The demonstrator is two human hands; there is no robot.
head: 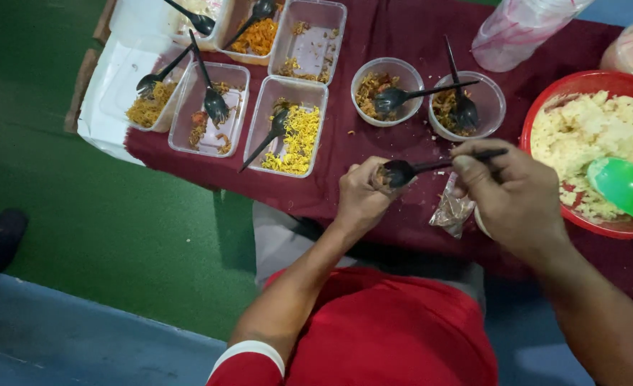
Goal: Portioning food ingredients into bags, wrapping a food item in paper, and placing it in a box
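the left hand is curled shut around a small item at the near edge of the counter, held upright with its mouth toward the black spoon — a grip that suits receiving a spoonful. the item is almost wholly wrapped by the fingers, so its kind cannot be told. the right hand is pinched closed on the spoon's handle, the bowl of the spoon carrying a brownish mix and resting right at the left hand's opening. a small clear packet with dark contents lies just below the spoon, between the two hands, at the near edge. the clear rectangular trays of yellow and orange shreds stand in rows toward the far left corner, each with its own black spoon — apparently to keep the mixes apart. two round clear cups sit mid-counter, within easy reach of the hands. the red bowl of pale puffed grains with a green scoop stands at the right edge, partly cut off. a clear bag at the far edge is cut off by the frame; a pale round thing under the right hand is mostly hidden.
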